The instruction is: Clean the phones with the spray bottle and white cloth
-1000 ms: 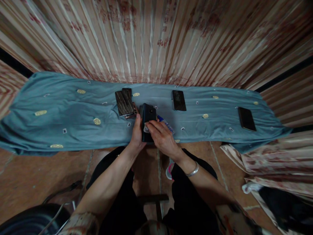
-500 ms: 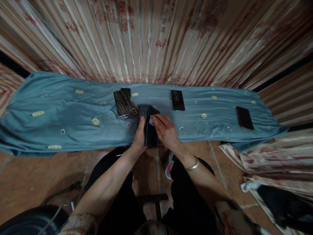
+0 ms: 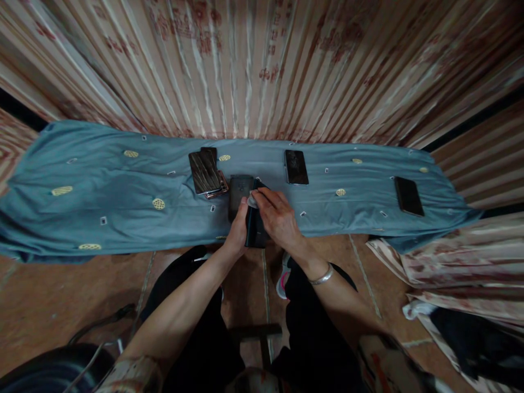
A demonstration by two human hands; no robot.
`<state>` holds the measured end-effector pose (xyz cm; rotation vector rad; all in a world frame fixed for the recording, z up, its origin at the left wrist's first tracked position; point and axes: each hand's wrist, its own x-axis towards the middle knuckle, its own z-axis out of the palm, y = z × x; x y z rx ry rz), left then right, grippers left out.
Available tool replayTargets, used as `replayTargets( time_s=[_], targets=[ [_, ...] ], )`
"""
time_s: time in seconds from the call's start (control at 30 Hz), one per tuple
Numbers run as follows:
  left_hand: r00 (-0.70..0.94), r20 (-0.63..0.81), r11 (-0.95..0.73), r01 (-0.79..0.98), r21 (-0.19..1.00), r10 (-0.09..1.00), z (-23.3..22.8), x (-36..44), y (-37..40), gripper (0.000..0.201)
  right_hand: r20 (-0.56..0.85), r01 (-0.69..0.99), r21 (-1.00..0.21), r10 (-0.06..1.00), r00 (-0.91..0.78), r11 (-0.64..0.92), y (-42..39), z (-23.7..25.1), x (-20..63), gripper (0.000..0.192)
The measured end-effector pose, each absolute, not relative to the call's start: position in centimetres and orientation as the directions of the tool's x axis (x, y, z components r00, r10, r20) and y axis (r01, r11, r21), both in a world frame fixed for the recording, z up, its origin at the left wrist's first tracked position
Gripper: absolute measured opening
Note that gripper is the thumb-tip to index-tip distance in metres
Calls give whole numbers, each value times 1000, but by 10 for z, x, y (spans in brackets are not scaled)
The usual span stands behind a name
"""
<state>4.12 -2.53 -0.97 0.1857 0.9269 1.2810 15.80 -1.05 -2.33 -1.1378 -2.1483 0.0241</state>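
Note:
Near the front edge of the cloth, my left hand [image 3: 236, 229] is closed around a dark phone [image 3: 256, 232], which is tilted on edge. The fingers of my right hand [image 3: 279, 215] pinch a small whitish wad [image 3: 252, 201] against the upper part of that phone. Whether the wad is cloth or tissue I cannot tell. Just left of the held phone is another dark phone [image 3: 238, 195], partly covered by my left thumb and hand. A stack of phones [image 3: 204, 172] lies further left, with a glossy dark one on top.
A blue patterned cloth [image 3: 123, 191] covers the long narrow table. Right of my hands lie a dark phone [image 3: 296, 167] and, further off, another dark phone [image 3: 408, 196]. A pleated curtain [image 3: 237, 71] hangs behind. A black round object [image 3: 61, 371] stands at the lower left.
The held phone has tipped and shifted slightly right, so more of the dark phone beside it shows. The whitish wad has moved slightly up along its surface.

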Motion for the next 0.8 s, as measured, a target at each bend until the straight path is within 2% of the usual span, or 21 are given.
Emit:
replayTargets(
  time_s=[0.1, 0.3, 0.8],
  targets=[
    [1, -508, 370, -686, 627, 861, -10, 43, -29, 35, 581, 731, -328, 738, -344, 599, -2, -26, 162, 40],
    [132, -557, 507, -621, 599, 820, -11, 40, -32, 46, 600, 749, -331, 741, -301, 573, 12, -31, 169, 41],
    [132, -514, 453, -685, 571, 847, 2, 31, -30, 43, 560, 749, -363, 772, -300, 554, 15, -36, 176, 39]
  ],
)
